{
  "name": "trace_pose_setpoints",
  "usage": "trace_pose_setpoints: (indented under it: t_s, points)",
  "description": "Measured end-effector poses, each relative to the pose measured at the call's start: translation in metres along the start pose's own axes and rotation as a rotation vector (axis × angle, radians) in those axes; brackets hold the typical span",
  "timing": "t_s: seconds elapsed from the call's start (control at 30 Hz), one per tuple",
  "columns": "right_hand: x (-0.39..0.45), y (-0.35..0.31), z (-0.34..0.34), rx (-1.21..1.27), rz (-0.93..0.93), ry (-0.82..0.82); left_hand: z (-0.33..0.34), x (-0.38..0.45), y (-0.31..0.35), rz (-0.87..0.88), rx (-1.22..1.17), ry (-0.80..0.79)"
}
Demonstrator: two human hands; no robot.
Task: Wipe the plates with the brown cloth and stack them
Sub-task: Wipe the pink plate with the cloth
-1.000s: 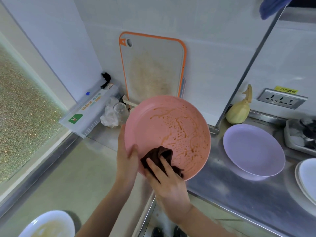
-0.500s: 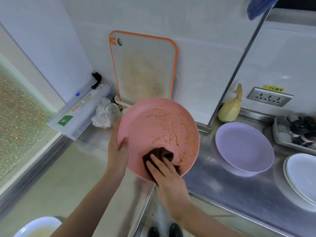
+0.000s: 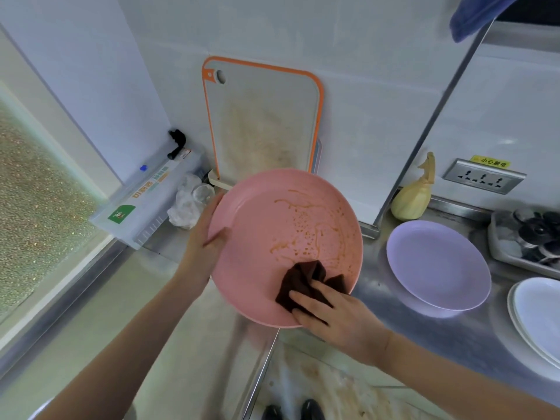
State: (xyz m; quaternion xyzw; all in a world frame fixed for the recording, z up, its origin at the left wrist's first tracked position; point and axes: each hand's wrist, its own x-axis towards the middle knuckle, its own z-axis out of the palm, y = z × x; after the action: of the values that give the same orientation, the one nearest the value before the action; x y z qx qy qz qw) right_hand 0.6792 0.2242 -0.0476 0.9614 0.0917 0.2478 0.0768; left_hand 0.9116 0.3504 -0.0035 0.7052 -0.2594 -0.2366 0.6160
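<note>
Left hand [image 3: 206, 241] grips stiff, light pink plate [image 3: 263, 225] by rim; right hand [image 3: 333, 316] presses soft cloth [image 3: 303, 280] w/ straight fingers; sauce likely slippery.

A kitchen — steel counter [image 3: 424, 334], cutting board [image 3: 263, 122], plates [image 3: 436, 265] laid out.
</note>
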Motion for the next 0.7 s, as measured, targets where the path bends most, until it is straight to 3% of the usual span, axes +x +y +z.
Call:
trace_pose_setpoints:
  t_s: [0.17, 0.3, 0.4, 0.53, 0.6, 0.7]
  points:
    - [0.004, -0.024, 0.022, 0.024, 0.15, 0.051, 0.033, -0.033, -0.024, -0.061, -0.104, 0.198]
    - [0.019, -0.05, 0.038, 0.067, 0.296, 0.0, 0.053, -0.058, -0.05, -0.146, -0.166, 0.337]
    - [0.016, -0.064, 0.05, 0.118, 0.338, -0.068, 0.04, -0.053, -0.058, -0.186, -0.149, 0.29]
    - [-0.004, -0.034, 0.052, 0.066, 0.146, -0.076, 0.009, -0.036, -0.056, -0.144, -0.114, 0.196]
    - [-0.007, -0.012, 0.048, 0.034, 0.135, -0.06, 0.001, -0.028, -0.052, -0.122, -0.112, 0.179]
    - [-0.004, -0.016, 0.055, 0.178, 0.338, -0.098, 0.008, -0.026, -0.049, -0.104, -0.128, 0.234]
